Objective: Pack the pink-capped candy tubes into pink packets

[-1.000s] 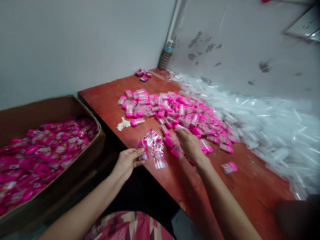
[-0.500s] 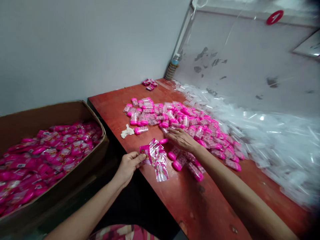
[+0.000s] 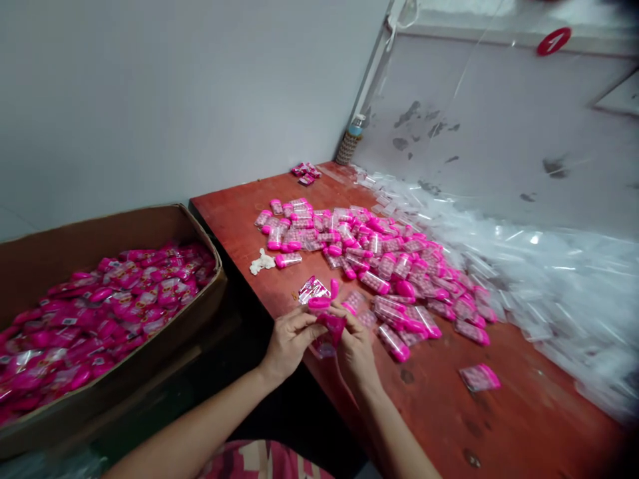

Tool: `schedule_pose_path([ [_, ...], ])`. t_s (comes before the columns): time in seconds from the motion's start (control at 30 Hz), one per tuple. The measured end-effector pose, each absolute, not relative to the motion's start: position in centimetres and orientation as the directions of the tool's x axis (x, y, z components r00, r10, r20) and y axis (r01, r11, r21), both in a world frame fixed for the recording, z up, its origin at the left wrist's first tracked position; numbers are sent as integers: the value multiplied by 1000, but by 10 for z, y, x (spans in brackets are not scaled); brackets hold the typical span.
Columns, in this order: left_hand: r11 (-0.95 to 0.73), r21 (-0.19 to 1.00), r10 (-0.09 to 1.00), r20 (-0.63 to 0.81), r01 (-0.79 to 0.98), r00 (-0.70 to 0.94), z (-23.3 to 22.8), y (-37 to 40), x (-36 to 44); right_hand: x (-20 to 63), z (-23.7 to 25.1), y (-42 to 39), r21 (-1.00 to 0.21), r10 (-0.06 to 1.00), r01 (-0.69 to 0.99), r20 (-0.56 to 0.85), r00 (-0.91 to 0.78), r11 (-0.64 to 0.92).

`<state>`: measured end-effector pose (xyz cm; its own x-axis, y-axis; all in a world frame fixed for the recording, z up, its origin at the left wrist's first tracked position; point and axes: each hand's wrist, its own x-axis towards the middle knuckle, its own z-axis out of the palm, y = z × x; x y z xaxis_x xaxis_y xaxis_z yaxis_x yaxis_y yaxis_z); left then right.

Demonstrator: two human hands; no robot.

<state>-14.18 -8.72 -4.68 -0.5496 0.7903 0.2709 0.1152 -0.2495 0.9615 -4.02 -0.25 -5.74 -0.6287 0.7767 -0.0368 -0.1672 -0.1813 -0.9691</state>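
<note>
Red worktop (image 3: pixel 449 412), frame centre | our left hand (image 3: pixel 289 339) and right hand (image 3: pixel 355 349) together grip a pink pouch (image 3: pixel 331 324) | carton (image 3: pixel 30 253) at left holds many packed; pile of pink bottles (image 3: pixel 379 259) remains.

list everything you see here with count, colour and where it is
table: one, red-brown, in the room corner
pink-capped containers: a large pile, clear with pink caps, middle of the table
small pink group: a few, far end of the table
lone container: one, pink, near right of the table
clear plastic bags: a big heap, transparent, right side along the wall
printed pouches: a few, clear and pink, just beyond the hands
white scrap: one, left of the pile
cardboard box: one, brown, left of the table
bagged pink items: many, inside the box
bottle: one, blue cap, far corner
left hand: holds a pink item
right hand: on the same item
</note>
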Motion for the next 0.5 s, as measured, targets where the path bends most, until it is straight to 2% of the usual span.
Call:
schedule_pose_path([
  [0.07, -264, 945, 813, 326, 194, -482, -42, -94, -140, -33, -49, -7, -943, 770, -242, -24, -637, -230],
  [0.13, -290, 916, 851, 379, 278, -363, -36, -101, -139, -25, -36, -9, -908, 707, -273, -35, -706, -318],
  [0.23, -334, 853, 878, 437, 401, -198, -27, -109, -136, -15, -15, -13, -882, 568, -180, -113, -815, -435],
  [0.3, -358, 799, 872, 471, 484, -131, -23, -114, -133, -12, -5, -20, -842, 528, -144, -184, -829, -519],
  [0.4, -400, 697, 842, 536, 595, -62, -20, -119, -128, -11, 1, -33, -776, 558, -184, -247, -792, -604],
  [0.5, -389, 635, 828, 558, 668, -48, -20, -124, -124, -15, -1, -45, -769, 652, -257, -257, -714, -585],
])
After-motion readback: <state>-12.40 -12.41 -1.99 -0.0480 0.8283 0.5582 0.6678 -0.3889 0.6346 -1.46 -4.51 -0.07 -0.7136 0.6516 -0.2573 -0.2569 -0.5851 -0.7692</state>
